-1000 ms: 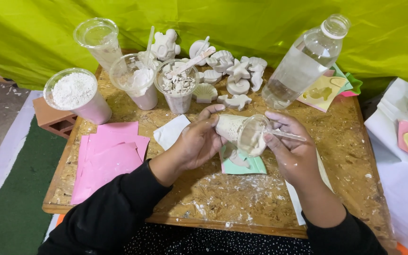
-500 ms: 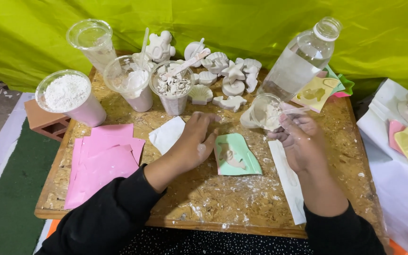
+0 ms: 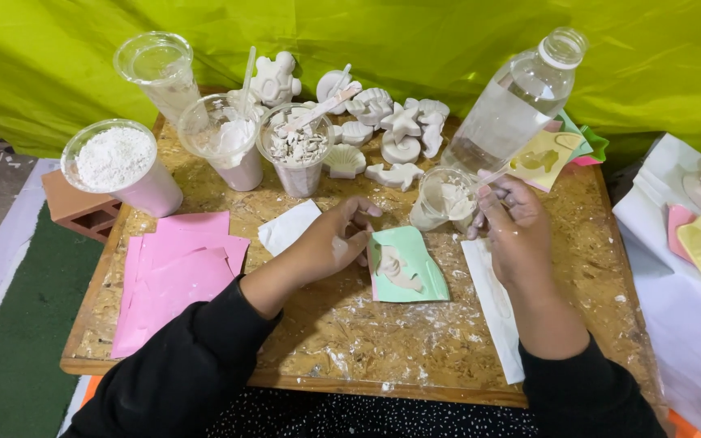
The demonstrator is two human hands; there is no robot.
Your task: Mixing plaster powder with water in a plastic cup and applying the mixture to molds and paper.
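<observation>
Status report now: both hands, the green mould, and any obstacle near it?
Left hand rests at green mould edge. Right hand holds small cup and stick. Mould flat, partly filled white. Nothing over it.

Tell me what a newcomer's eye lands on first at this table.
First, the cluster of white plaster shell and star casts at the far middle of the board, before the bright green cloth. Next, the green mould filled with white mix at the centre, the left hand touching its edge. The right hand holds a small cup of white mix beside the tilted clear bottle.
</observation>
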